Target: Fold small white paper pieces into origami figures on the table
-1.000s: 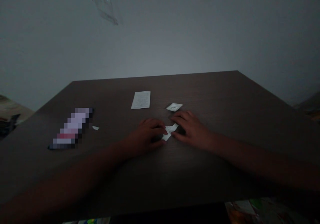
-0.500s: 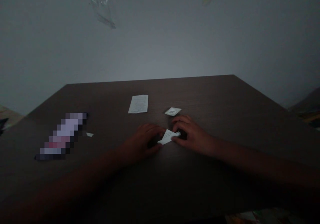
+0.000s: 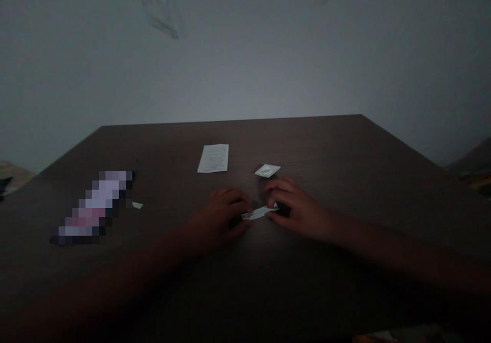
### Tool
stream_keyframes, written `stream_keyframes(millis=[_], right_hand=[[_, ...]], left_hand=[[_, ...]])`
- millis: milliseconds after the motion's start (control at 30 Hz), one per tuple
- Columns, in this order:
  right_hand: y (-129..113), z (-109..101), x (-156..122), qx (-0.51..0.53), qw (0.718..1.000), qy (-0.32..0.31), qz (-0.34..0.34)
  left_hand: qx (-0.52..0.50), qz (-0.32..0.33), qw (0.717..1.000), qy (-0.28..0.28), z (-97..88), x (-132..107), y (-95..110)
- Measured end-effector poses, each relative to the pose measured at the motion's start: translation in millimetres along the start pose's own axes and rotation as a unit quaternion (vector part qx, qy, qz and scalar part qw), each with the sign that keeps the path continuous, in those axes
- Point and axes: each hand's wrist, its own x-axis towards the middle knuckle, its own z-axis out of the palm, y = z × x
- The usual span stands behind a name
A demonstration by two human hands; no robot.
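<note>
Head view: the scene is dim. Both hands meet near the middle of the dark wooden bench [image 3: 345, 169]. The paper slip [image 3: 261, 212] lies between them, low over the wood and showing as a thin pale strip. I cannot tell whether it touches the surface.

The left hand [image 3: 222, 215] is curled, and its fingers [image 3: 245, 211] are closed on the slip's left end. The right hand [image 3: 297, 207] has its fingers [image 3: 273, 206] closed on the right end, with the thumb tucked under.

The work looks like folding or flattening the slip. To do it well, I would judge that the 2 ends need to line up before any pressure goes on. The crease should then be run from the middle outward with 1 fingertip while the other hand pins the paper flat. Because the slip is light and small, a firm pinch at both ends should stop it twisting, and the low light makes checking the edges by touch worthwhile.

Just beyond the right hand lies a small square packet [image 3: 267, 170], apart from the fingers. A rectangular white sheet [image 3: 213, 158] lies farther back, to the left of the packet. Well to the left are a blurred oblong object [image 3: 94, 207] and a tiny white scrap [image 3: 137, 205] just beside it. A piece of clear plastic [image 3: 157, 5] hangs on the wall behind.
</note>
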Motion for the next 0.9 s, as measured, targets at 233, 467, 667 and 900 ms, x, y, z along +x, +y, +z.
stream_keyframes(millis=[233, 467, 667, 900], right_hand=[[-2, -1, -2, -0.044, 0.999, -0.014, -0.029], [-1, -2, 0, -0.011, 0.999, -0.028, -0.02], [4, 1, 0, -0.019, 0.999, -0.026, -0.015], [4, 0, 0, -0.022, 0.999, -0.033, -0.018]], left_hand=[[-0.024, -0.003, 1.0, -0.002, -5.1, 2, 5], [-0.012, 0.003, 1.0, 0.012, 4.0, 1, -3], [-0.023, -0.012, 1.0, 0.012, 2.1, 1, -3], [0.001, -0.011, 1.0, 0.02, 6.8, 2, -1]])
